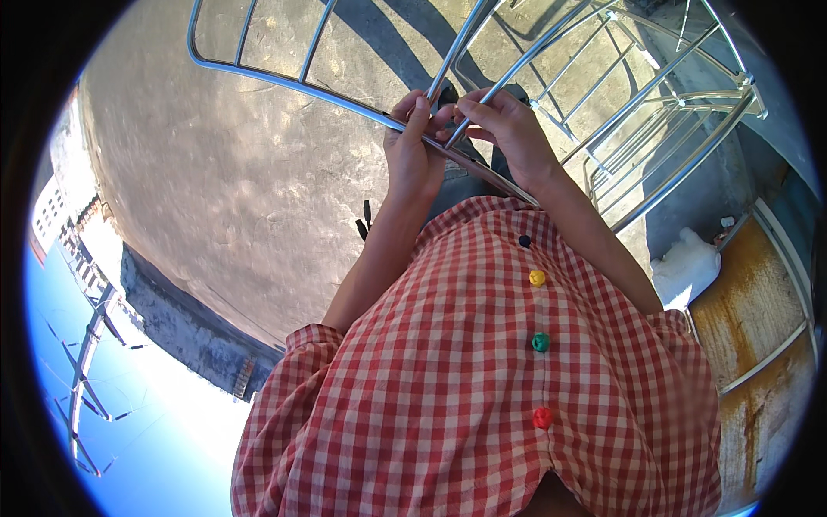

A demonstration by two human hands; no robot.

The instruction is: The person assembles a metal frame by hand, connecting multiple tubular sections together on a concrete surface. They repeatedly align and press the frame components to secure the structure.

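Note:
A shiny metal tube rack (pixel 278 79), jointed and with several crossbars, stretches before me, its near rail slanting down toward my waist. My left hand (pixel 413 145) grips that rail where a crossbar meets it, thumb lying on top. Just to the right, my right hand (pixel 513 132) is closed around a neighbouring tube (pixel 533 55), thumb and forefinger pinching it close to the same rail. The fingertips of both hands come close together between the two tubes. Whether they hold some small part there is hidden.
More of the rack, a folded section of thin bars (pixel 652 139), stands at the right. Beyond it lie a white plastic bag (pixel 688 262) and a rust-stained panel (pixel 749 297). Rough concrete floor (pixel 226 181) spreads left, up to a low wall (pixel 187 323). My shoes are partly visible below the rack.

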